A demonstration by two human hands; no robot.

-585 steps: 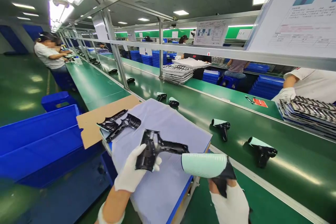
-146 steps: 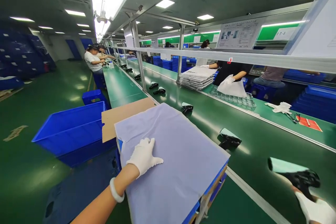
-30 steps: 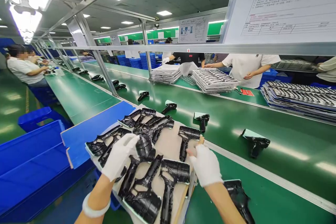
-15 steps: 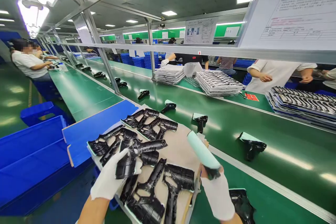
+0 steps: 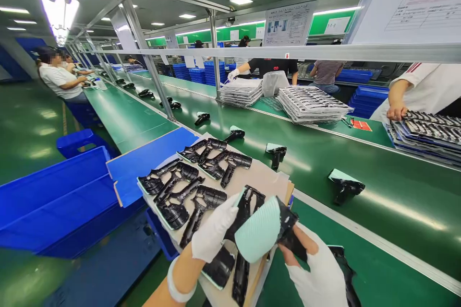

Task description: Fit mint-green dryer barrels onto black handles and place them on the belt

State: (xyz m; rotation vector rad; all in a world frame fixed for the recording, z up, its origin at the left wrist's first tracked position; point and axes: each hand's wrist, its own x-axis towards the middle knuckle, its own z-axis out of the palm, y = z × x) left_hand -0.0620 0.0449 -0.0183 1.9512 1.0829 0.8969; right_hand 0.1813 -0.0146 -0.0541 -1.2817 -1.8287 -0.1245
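Observation:
My left hand (image 5: 218, 228), in a white glove, is closed on the edge of a black half shell (image 5: 248, 201) shaped like a hair dryer or pistol-grip tool, its hollow inside showing. In my right hand (image 5: 317, 264), gloved with bare fingertips, is a matching shell with a ribbed mint-green barrel (image 5: 259, 230) and a black handle. The two shells are close together and overlap in view; whether they touch I cannot tell. Below them, several black half shells (image 5: 176, 175) lie hollow side up on a beige sheet (image 5: 264, 180) atop a stack.
A green conveyor (image 5: 306, 153) carries several mint-and-black shells (image 5: 347, 187). Blue bins (image 5: 54, 206) stand at left beside a blue board (image 5: 151, 160). Across the belt are stacked trays (image 5: 313, 105) and co-workers. A metal rail (image 5: 252, 53) spans overhead. Another black shell (image 5: 345, 268) lies at lower right.
My left hand has moved right, carrying its black shell off the left part of the layer. My right hand has turned the mint shell and brought it left, close to the other. The view has shifted slightly.

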